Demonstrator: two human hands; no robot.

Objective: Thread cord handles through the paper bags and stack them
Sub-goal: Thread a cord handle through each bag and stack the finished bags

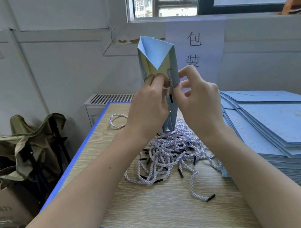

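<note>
Above the wood-grain bench [159, 206] I hold the blue paper bag [157, 58] upright, left hand [148, 108] pinching its edge and right hand [195, 98] fingers [178, 90] nipping the threaded cord [170, 79]; if either pinch loosens, I reckon the black-tipped end slips back out.
</note>
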